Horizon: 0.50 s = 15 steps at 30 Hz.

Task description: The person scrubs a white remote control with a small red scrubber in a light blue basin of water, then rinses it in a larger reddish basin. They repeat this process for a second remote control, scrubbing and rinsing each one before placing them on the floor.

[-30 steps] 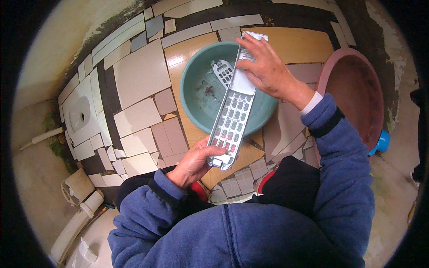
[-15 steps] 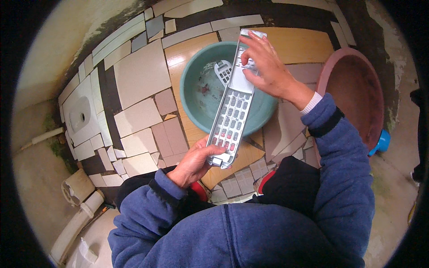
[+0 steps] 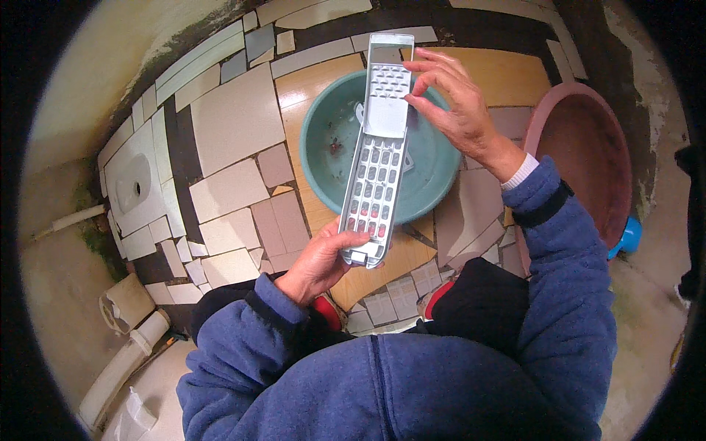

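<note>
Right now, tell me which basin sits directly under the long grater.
The teal basin, at the middle of the tiled floor. The larger reddish-brown basin stands off to the right, clear of the white grater.

pink basin: floor's right edge | squat toilet pan: floor's left edge | blue object: just beside pink basin | tiled floor: broken mosaic
</note>
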Available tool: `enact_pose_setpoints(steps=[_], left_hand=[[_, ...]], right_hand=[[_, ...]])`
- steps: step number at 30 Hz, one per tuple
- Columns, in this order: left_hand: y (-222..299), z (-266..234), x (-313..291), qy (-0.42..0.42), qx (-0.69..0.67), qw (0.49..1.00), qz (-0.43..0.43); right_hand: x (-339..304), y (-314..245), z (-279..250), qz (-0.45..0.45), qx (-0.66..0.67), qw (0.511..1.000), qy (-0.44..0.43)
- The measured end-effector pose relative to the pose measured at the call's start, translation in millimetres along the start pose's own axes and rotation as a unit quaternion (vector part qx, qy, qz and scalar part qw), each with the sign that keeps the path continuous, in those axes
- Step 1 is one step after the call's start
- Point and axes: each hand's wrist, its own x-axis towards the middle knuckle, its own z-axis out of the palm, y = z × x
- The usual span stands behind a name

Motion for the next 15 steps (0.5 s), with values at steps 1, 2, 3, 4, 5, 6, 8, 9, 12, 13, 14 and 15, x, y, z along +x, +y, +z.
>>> enact_pose_setpoints(steps=[1,2,3,4,5,6,8,9,12,13,14,15], left_hand=[[-0.1,0.0,0.1,-0.003,0.001,1.0,0.001],[-0.6,0.2,0.1,-0.011,-0.002,1.0,0.004],[-0.8,0.4,0.0,-0.024,-0.008,1.0,0.008],[-1.3,0.6,-0.1,-0.02,-0.009,1.0,0.012],[-0.5,0.5,0.1,-0.021,-0.013,1.0,0.017],[-0.3,0.6,0.0,-0.025,-0.019,0.999,0.023],[1.9,0.4,-1.4,-0.035,-0.016,0.999,0.02],[2.2,0.6,-1.9,-0.051,-0.02,0.998,0.022],[5.2,0.4,-2.2,-0.077,-0.032,0.996,0.016],[4.9,0.6,-2.7,-0.073,-0.032,0.997,0.01],[4.7,0.9,-3.2,-0.071,-0.035,0.997,0.004],[4.7,1.0,-3.2,-0.074,-0.04,0.996,-0.001]], right_hand=[[0.7,-2.7,-0.8,-0.005,0.003,1.0,0.004],[1.0,-5.8,-1.3,-0.011,0.007,1.0,0.008],[1.6,-8.9,-1.6,-0.016,0.011,1.0,0.011],[1.4,-11.9,-2.2,-0.022,0.025,0.999,0.005],[2.5,-14.5,-2.3,-0.029,0.04,0.999,-0.003],[2.7,-17.3,-2.4,-0.035,0.054,0.998,-0.01],[4.0,-23.1,-2.0,-0.053,0.07,0.996,-0.024],[3.0,-26.4,-2.5,-0.042,0.091,0.994,-0.044],[3.7,-34.3,-0.9,-0.042,0.114,0.99,-0.074],[2.8,-36.7,-0.1,-0.044,0.115,0.989,-0.083],[1.9,-39.2,1.4,-0.044,0.115,0.988,-0.092],[0.7,-41.0,2.5,-0.059,0.087,0.989,-0.108]])
